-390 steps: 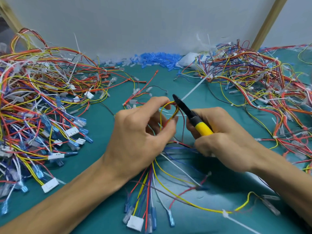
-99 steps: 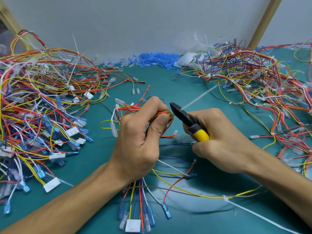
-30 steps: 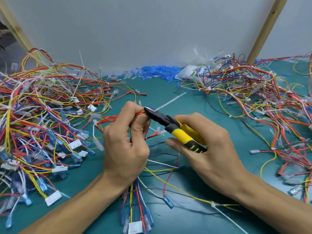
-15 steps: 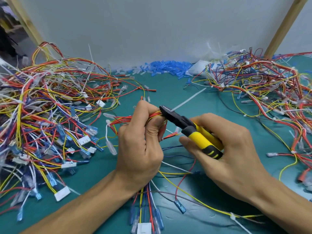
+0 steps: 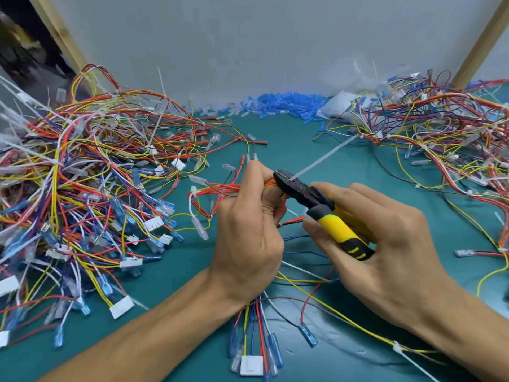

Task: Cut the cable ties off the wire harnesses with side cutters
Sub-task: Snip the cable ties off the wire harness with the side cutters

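Observation:
My left hand (image 5: pixel 248 232) grips a wire harness (image 5: pixel 217 193) of red, yellow and blue wires at the table's middle; its connector ends (image 5: pixel 250 365) hang below the wrist. My right hand (image 5: pixel 380 249) holds the side cutters (image 5: pixel 325 213) by their yellow-and-black handles. The black jaws sit against the red and yellow wires at my left fingertips. A white cable tie (image 5: pixel 195 195) wraps the harness left of my fingers. Whether a tie is between the jaws is hidden.
A big heap of harnesses (image 5: pixel 82 188) fills the left side and another heap (image 5: pixel 440 139) the right. Blue terminal sleeves (image 5: pixel 283 103) lie along the white back wall. A long white tie (image 5: pixel 325 158) lies on the teal mat (image 5: pixel 192 274) behind the cutters.
The hands, harness and cutters keep nearly the same pose, jaws still at my left fingertips. The view has shifted slightly to the left.

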Tool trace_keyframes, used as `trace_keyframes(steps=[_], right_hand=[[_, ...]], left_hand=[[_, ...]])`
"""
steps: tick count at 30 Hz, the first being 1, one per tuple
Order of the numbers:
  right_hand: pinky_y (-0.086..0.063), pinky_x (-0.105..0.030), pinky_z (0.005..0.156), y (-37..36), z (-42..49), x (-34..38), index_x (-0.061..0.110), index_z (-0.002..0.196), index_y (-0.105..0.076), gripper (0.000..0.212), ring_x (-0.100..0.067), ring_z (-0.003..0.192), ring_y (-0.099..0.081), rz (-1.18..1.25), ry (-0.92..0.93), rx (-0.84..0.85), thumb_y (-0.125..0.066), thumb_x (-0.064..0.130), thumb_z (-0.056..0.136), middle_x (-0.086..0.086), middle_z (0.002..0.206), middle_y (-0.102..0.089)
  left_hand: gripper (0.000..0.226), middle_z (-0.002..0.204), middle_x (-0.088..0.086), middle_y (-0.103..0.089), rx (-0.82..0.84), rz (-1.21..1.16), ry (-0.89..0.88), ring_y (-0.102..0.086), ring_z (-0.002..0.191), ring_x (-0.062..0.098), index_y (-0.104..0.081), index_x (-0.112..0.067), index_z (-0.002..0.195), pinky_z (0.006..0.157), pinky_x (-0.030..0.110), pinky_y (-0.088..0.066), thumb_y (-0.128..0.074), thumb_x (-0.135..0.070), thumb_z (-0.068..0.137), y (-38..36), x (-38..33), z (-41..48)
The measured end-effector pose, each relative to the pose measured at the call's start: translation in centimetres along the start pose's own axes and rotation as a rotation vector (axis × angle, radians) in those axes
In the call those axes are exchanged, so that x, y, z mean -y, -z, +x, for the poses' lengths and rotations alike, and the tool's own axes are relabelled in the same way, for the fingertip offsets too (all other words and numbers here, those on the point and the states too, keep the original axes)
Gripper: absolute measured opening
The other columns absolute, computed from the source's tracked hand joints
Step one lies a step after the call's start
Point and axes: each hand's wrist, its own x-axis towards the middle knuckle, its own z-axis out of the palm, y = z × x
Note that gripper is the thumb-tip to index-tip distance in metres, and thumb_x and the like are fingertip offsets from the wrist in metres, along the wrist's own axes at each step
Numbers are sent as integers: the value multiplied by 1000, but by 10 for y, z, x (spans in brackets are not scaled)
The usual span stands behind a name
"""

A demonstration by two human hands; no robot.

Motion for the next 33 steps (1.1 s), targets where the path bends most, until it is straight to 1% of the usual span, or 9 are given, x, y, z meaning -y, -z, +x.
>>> trace_keyframes(steps=[4,6,9,15,19,23,27,30,33], right_hand=[[-46,-27,65,2,0,-2,21,109,-74,20,-18,72,-57,-41,5,11,-73,36,96,3,84,-64],[-45,-32,62,2,0,-3,22,104,-74,17,-20,67,-54,-45,-11,18,-73,37,95,-1,78,-63],[-42,-31,56,2,1,-3,22,98,-72,15,-22,63,-46,-42,-28,37,-74,37,94,1,68,-56],[-32,-36,46,4,-2,-8,18,81,-58,26,-25,58,-31,-11,-62,93,-70,38,94,-4,58,-38],[-26,-35,46,6,-5,-7,18,75,-50,32,-25,56,-27,25,-108,125,-66,37,95,-5,56,-33],[-30,-30,49,5,-3,2,21,79,-51,32,-21,58,-33,61,-108,100,-66,43,97,-1,62,-38],[-38,-29,59,12,0,-1,27,96,-55,24,-18,73,-49,-65,-94,124,-64,49,94,11,81,-50],[-41,-26,66,17,1,-3,32,106,-56,23,-16,83,-53,-94,-65,130,-62,51,94,14,92,-53],[-41,-26,70,15,0,-2,31,109,-56,21,-16,84,-53,-94,-52,139,-62,47,96,12,94,-53]], left_hand=[[14,63,5,-47,36,47,-8,-40,56,11,-47,2,88,56,5,-33,-39,9,98,2,2,0],[16,65,-3,-46,43,56,4,-41,57,10,-46,-2,89,57,5,-32,-40,8,99,1,3,-1],[23,68,-18,-44,45,43,23,-42,57,5,-44,-15,90,57,8,-35,-41,6,101,-1,4,-2],[23,69,-20,-44,51,31,21,-43,57,2,-45,-14,91,59,4,-35,-40,7,101,-4,0,-4],[19,66,-18,-44,69,30,11,-41,56,3,-48,-8,90,58,5,-33,-39,5,102,-3,-4,-6],[21,62,-4,-44,66,-31,32,-39,54,8,-51,-2,91,55,13,-33,-40,-8,108,2,-5,-4],[26,62,-5,-45,35,-81,77,-40,53,13,-51,-6,93,52,27,-33,-39,-19,112,3,-2,-1],[27,64,-7,-45,23,-73,51,-42,55,10,-50,-5,92,54,22,-35,-39,-20,112,3,-1,1],[24,64,-9,-45,33,-27,23,-43,55,9,-51,-8,93,56,18,-35,-39,-19,111,3,-3,0]])
